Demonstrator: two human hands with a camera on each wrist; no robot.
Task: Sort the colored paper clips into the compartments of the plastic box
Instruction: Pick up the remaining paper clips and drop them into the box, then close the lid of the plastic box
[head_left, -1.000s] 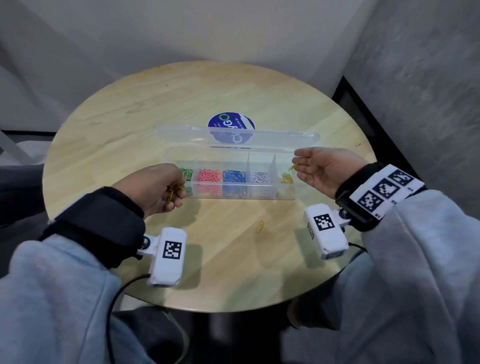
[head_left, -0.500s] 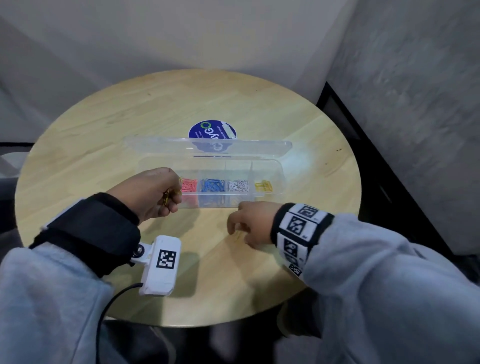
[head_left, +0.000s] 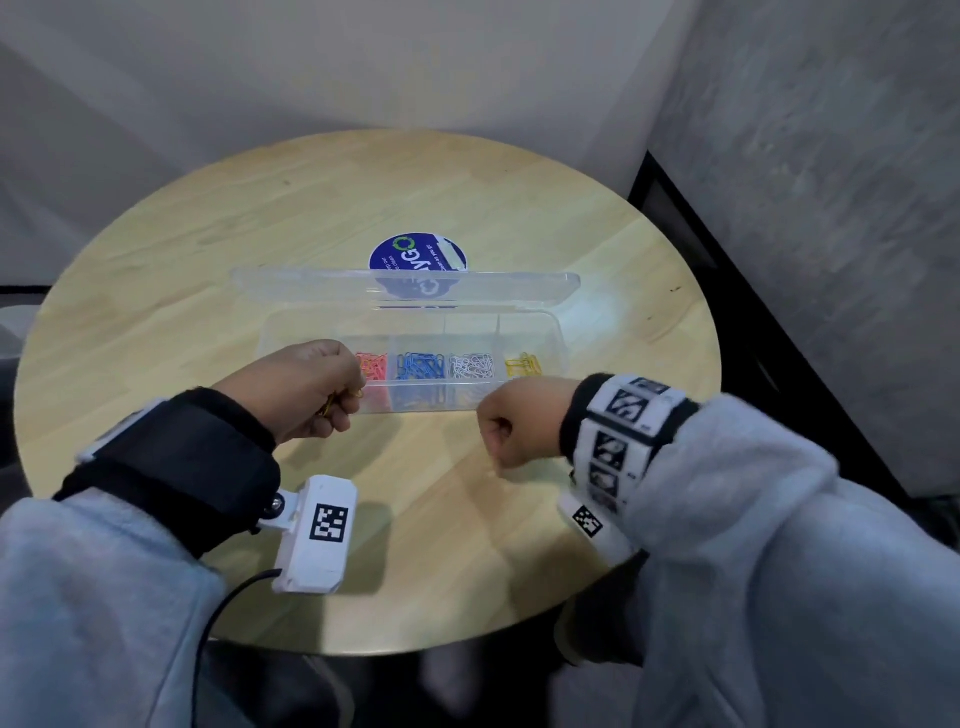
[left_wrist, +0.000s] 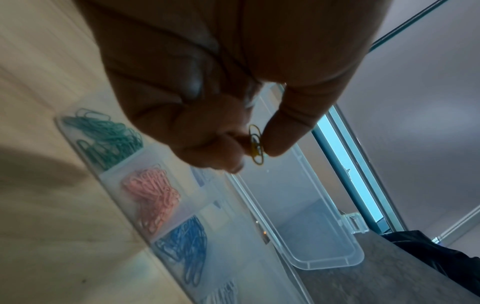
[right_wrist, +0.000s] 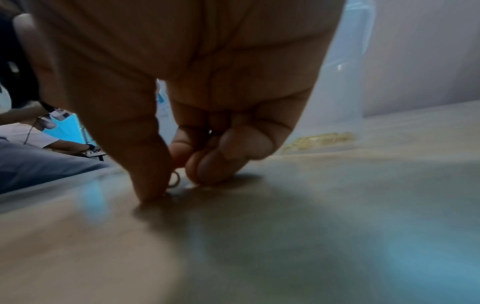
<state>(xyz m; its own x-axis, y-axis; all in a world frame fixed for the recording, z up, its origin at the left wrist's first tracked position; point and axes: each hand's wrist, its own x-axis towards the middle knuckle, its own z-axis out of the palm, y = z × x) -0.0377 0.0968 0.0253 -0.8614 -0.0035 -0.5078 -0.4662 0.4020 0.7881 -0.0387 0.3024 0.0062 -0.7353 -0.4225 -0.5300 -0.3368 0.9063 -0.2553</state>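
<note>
A clear plastic box (head_left: 558, 338) with its lid (head_left: 405, 285) open lies across the middle of the round wooden table (head_left: 311, 218). Its compartments hold green (left_wrist: 106, 133), pink (head_left: 373, 365), blue (head_left: 421, 365), white (head_left: 471, 366) and yellow clips (head_left: 523, 365). My left hand (head_left: 306, 389) hovers at the box's left end and pinches yellow clips (left_wrist: 255, 147) between thumb and finger. My right hand (head_left: 511, 421) is down on the table just in front of the box, fingertips closing round a single yellow clip (right_wrist: 174, 179) that stands against the wood.
A round blue sticker (head_left: 418, 260) sits on the table behind the lid. A grey wall rises close on the right. Another person (right_wrist: 39, 144) shows far off in the right wrist view.
My right hand left the yellow compartment at the box's right end and came down to the loose yellow clip on the table in front. The left hand kept its place and its grip.
</note>
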